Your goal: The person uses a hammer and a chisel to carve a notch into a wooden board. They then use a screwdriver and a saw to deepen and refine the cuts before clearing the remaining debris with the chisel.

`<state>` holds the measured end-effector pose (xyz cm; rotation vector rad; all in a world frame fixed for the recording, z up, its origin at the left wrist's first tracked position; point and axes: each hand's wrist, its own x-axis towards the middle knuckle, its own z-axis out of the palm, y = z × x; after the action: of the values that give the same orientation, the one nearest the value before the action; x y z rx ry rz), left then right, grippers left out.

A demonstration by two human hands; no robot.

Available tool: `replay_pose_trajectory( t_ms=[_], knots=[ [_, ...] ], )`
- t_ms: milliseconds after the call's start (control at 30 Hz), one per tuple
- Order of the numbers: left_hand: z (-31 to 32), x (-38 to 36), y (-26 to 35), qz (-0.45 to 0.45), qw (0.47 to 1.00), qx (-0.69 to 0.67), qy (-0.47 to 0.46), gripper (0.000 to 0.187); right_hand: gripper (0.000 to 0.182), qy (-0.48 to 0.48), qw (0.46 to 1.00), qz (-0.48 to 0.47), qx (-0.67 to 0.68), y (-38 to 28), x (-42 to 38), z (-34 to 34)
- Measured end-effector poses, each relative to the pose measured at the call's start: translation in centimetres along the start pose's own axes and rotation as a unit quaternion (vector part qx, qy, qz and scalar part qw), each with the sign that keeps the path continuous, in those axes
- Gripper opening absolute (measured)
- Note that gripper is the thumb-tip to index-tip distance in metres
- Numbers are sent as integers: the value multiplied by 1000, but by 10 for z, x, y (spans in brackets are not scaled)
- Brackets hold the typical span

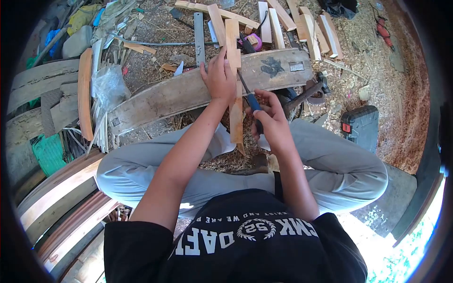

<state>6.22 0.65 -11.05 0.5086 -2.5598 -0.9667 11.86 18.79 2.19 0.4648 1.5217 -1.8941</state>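
I sit cross-legged on the ground with a long curved grey plank (pixel 170 96) across in front of me. My left hand (pixel 218 75) presses a narrow light wooden strip (pixel 234 113) down on that plank. The strip runs from the plank's far edge toward my lap. My right hand (pixel 271 120) is closed round the blue handle of a thin-bladed tool (pixel 252 101). Its blade points up along the strip's right edge, just beside my left hand.
A hammer (pixel 309 92) lies right of the plank. A dark tool case (pixel 361 125) sits further right. Several cut wooden strips (pixel 302 23) lie beyond on sawdust. Curved boards (pixel 56 188) and a plastic bag (pixel 109 85) crowd the left side.
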Motion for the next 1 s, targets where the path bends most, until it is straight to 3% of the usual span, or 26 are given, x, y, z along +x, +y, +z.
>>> replay_pose_trajectory(
  t_ms=[67, 133, 200, 233, 267, 333, 467, 533, 600, 667, 800, 1000],
  knots=[
    [-1, 1, 3, 2, 1000, -7, 6, 45, 44, -71, 997, -39, 9, -4, 0, -9],
    [-2, 0, 4, -7, 1000, 10, -3, 47, 40, -75, 991, -102, -34, -11, -3, -10],
    [1, -3, 8, -11, 1000, 7, 24, 49, 39, 1, 937, -254, -239, -9, 5, -16],
    [4, -5, 9, -19, 999, 12, 41, 51, 28, 32, 926, -281, -251, -20, 0, -11],
    [9, -8, 10, -17, 999, 6, 51, 51, 28, 30, 922, -290, -256, -26, 2, -11],
    [21, -12, 9, -37, 992, -3, 123, 52, 26, 89, 812, -413, -403, -40, 8, -10],
    [-3, -7, -10, -10, 986, -109, 122, 42, 35, 58, 730, -496, -466, -69, 10, -2],
    [-36, 4, -11, 51, 981, -177, 61, 31, 37, 33, 716, -509, -477, -77, 21, 0],
    [-56, 13, -6, 76, 968, -228, 67, 25, 38, -1, 708, -498, -500, -81, 32, 5],
    [-87, 22, 9, 50, 953, -282, -101, 24, 40, -30, 696, -500, -514, -89, 38, 12],
    [-93, 26, 15, 39, 934, -340, -103, 22, 40, -69, 672, -495, -546, -93, 52, 19],
    [-96, 27, 10, 33, 943, -313, -109, 24, 40, -49, 636, -516, -573, -88, 63, 23]
  ],
)
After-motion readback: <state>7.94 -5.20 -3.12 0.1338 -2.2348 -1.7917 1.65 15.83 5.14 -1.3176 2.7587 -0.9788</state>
